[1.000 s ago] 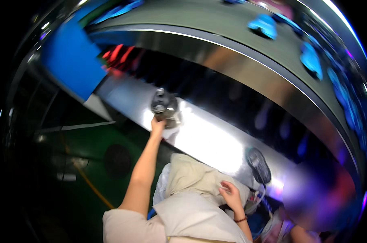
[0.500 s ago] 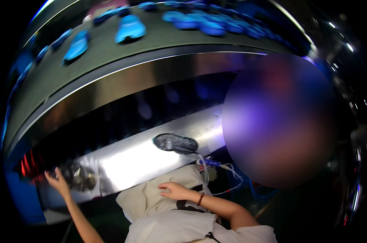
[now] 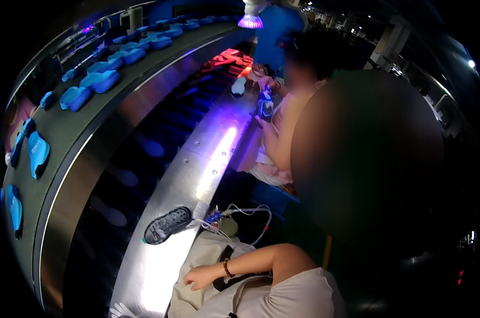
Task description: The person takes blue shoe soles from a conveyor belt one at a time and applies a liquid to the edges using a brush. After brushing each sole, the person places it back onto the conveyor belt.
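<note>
My right hand (image 3: 197,276) rests on the beige cloth (image 3: 189,297) over my lap, its fingers curled in and nothing showing between them. A beaded bracelet (image 3: 228,267) circles that wrist. Beyond the hand, apart from it, a dark, speckled shoe-shaped piece (image 3: 168,225) with a small teal edge lies on the shiny metal ledge (image 3: 168,185). My left hand is outside the picture. A white glove-like thing (image 3: 123,310) shows in part at the lower edge of the ledge.
An upper belt (image 3: 65,127) carries several blue sole-shaped pieces (image 3: 98,80). Pale soles (image 3: 150,146) sit in the dark lower channel. A co-worker (image 3: 282,135) handles a shoe under purple light, below a lamp (image 3: 250,18). White cables (image 3: 250,206) hang beside the ledge. A blurred oval hides the right side.
The view has swung right, bringing the co-worker and lamp in. My left hand, at the ledge's left end before, has left the picture. My right hand stays on my lap, fingers more curled.
</note>
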Action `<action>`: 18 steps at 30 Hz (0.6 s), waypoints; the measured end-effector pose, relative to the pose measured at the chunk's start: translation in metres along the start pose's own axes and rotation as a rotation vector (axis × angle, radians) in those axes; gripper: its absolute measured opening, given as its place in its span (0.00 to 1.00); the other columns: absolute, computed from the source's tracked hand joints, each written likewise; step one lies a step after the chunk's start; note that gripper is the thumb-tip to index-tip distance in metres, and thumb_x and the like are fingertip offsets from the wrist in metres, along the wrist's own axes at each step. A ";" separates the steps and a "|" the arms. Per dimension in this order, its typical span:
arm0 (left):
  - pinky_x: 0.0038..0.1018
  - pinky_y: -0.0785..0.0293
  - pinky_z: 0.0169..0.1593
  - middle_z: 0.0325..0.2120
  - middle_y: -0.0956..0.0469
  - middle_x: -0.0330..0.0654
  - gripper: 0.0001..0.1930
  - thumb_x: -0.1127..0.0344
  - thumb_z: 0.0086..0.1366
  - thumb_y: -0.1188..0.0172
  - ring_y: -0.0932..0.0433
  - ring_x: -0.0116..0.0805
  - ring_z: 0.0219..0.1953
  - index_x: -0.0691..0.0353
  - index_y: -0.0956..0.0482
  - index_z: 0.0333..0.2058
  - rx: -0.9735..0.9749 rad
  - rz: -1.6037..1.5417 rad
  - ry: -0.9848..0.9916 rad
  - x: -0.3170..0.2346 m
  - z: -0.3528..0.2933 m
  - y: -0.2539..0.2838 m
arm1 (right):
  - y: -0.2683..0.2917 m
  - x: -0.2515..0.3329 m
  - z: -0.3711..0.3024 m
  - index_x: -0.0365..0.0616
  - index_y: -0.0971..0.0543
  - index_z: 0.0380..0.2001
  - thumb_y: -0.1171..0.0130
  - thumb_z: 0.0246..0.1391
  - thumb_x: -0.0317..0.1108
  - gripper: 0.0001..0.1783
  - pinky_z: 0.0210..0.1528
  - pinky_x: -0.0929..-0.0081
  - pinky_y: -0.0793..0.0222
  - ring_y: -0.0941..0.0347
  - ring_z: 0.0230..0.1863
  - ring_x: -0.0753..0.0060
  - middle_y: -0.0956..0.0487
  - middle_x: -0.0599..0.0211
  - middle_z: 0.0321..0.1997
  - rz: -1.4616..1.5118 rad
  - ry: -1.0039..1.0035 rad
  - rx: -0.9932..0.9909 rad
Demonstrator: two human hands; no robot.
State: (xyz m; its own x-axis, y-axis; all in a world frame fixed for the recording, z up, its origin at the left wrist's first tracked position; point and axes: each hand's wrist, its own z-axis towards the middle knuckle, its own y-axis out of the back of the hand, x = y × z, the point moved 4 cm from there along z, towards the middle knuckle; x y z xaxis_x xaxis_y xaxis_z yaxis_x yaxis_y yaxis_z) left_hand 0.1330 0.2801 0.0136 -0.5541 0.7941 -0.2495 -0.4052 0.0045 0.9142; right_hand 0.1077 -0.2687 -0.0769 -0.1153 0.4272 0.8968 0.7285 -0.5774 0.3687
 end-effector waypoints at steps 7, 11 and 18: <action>0.37 0.41 0.54 0.45 0.31 0.56 0.17 0.66 0.59 0.50 0.33 0.52 0.49 0.68 0.31 0.46 -0.104 0.104 -0.142 -0.034 -0.032 0.027 | 0.014 0.015 0.010 0.37 0.28 0.40 0.44 0.45 0.35 0.19 0.45 0.68 0.34 0.29 0.43 0.58 0.24 0.54 0.40 -0.055 0.088 0.006; 0.38 0.40 0.54 0.44 0.30 0.56 0.16 0.69 0.58 0.50 0.33 0.53 0.48 0.68 0.30 0.45 -0.295 0.193 -0.430 -0.097 -0.101 0.057 | 0.034 0.030 0.033 0.37 0.28 0.41 0.45 0.45 0.34 0.19 0.47 0.65 0.35 0.30 0.44 0.53 0.25 0.51 0.41 -0.128 0.248 -0.010; 0.44 0.46 0.57 0.53 0.40 0.54 0.26 0.76 0.43 0.43 0.41 0.54 0.55 0.59 0.31 0.46 -0.152 -0.212 -0.754 -0.242 -0.163 0.052 | 0.133 0.110 0.027 0.40 0.27 0.41 0.41 0.41 0.30 0.19 0.52 0.64 0.39 0.36 0.52 0.55 0.32 0.55 0.52 -0.549 0.548 -0.362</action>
State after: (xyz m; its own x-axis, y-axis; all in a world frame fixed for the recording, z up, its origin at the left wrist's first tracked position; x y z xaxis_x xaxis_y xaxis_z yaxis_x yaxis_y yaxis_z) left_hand 0.1282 -0.0109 0.0692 0.1653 0.9830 -0.0803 -0.5716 0.1619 0.8044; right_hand 0.2104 -0.2802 0.0641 -0.7671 0.3685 0.5252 0.2241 -0.6131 0.7575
